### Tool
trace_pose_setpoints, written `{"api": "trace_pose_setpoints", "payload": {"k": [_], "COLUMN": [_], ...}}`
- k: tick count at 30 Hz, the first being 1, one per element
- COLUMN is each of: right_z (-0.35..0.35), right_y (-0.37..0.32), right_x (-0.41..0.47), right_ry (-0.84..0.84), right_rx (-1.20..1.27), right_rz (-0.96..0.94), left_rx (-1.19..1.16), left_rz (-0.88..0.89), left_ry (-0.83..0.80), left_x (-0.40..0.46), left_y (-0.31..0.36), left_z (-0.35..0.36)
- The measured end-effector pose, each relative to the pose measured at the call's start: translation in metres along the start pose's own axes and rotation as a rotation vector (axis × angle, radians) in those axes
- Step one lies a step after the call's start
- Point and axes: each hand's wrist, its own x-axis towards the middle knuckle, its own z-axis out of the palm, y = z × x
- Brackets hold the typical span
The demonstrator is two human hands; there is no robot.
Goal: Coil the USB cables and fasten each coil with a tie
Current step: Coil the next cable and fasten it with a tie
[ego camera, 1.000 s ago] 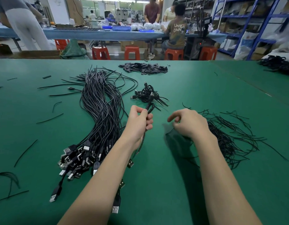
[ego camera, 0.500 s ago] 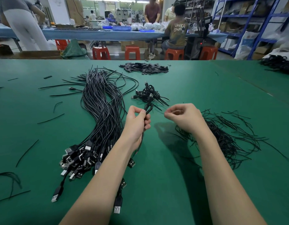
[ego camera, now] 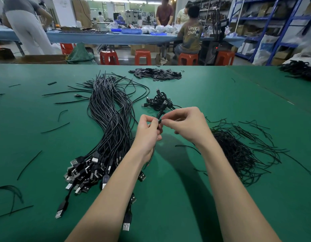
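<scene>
My left hand [ego camera: 148, 132] grips a folded black USB cable [ego camera: 161, 109], whose top loop sticks up above the fingers and whose tail hangs below the wrist. My right hand [ego camera: 188, 125] has its fingertips pinched on a thin black tie against that cable, touching the left hand's fingers. A big bundle of loose USB cables [ego camera: 109, 119] lies to the left, plugs toward me. A pile of black wire ties [ego camera: 238, 151] lies to the right. A few tied coils [ego camera: 157, 100] rest just beyond my hands.
Green table [ego camera: 203, 198] all around. Stray ties [ego camera: 29, 165] lie scattered at the left. A heap of small black flat pieces [ego camera: 154, 75] sits at the far centre, more cables [ego camera: 299, 70] at the far right. People work at a blue bench behind.
My right hand rose from the tie pile and moved left with a tie, meeting my left hand at the cable. My left hand lifted the cable slightly.
</scene>
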Motion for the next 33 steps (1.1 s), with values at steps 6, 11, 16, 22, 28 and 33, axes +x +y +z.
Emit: {"api": "trace_pose_setpoints", "payload": {"k": [6,11,16,22,28,33], "right_z": [0.009,0.01,0.012,0.005,-0.003,0.002], "right_y": [0.0,-0.003,-0.003,-0.009,-0.002,0.015], "right_x": [0.003,0.001,-0.002,-0.002,-0.003,-0.003], "right_ry": [0.096,0.076,0.072,-0.055,-0.208,-0.268], "right_rx": [-0.118,-0.159,-0.115,0.136,0.532,0.917], "right_rz": [-0.008,-0.032,0.01,0.138,0.368,0.646], "left_rx": [-0.042,0.081,0.23,0.197,-0.153,-0.311], "left_rz": [-0.041,0.006,0.053,0.055,-0.007,-0.087], "left_ry": [-0.071,-0.059,-0.043,0.047,0.014,-0.207], "left_x": [-0.002,-0.001,0.001,0.002,0.003,-0.001], "left_y": [0.009,0.009,0.007,0.008,0.02,0.028], "left_z": [0.002,0.001,-0.001,-0.004,-0.003,-0.01]}}
